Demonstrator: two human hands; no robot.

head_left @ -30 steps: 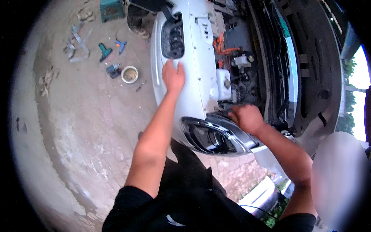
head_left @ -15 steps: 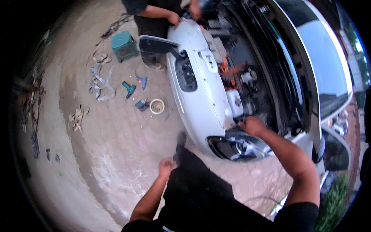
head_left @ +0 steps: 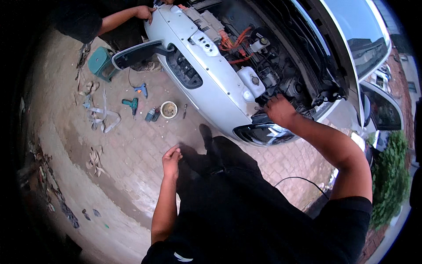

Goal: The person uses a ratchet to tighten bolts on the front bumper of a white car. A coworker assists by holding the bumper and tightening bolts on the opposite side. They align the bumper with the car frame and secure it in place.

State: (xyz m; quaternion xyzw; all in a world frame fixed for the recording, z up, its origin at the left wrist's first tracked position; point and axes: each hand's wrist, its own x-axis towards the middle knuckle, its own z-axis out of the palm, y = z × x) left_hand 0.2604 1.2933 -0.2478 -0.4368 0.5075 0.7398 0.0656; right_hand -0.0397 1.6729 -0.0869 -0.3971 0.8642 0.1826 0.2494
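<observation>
"Left hand (head_left: 171, 162) first, as the nearest item. State?"

"Clear of the car (head_left: 285, 66), above the paving (head_left: 136, 163). Fingers curled, thumb bent in against them; whether something small is pinched there, I cannot tell."

"Right hand (head_left: 280, 110)?"

"At the car's front corner, by the inner edge of the headlight (head_left: 263, 133) and near the white tank (head_left: 252, 83). Fingers bent downward, tips hidden; a grip cannot be confirmed."

"And the bumper (head_left: 215, 83)?"

"Across the nose of the car, near end beside the headlight. In my judgement, positioning is largely done. Fastening I cannot pass: the small dark spots (head_left: 228, 93) along its top are too small to tell as screws or bare holes."

"Outstanding items?"

"By my reading, the corner at the right hand, and possibly the fastening. Orange cables (head_left: 237, 40) lie exposed, and the flap (head_left: 136, 53) at the bumper's opening stands open."

"Tools?"

"Teal drill (head_left: 132, 104) and glue gun (head_left: 141, 89) on the ground near the bucket (head_left: 169, 102), neither in hand."

"Far end?"

"Co-worker's hand (head_left: 144, 13) at the bumper's far end; its grip is unclear."
</observation>
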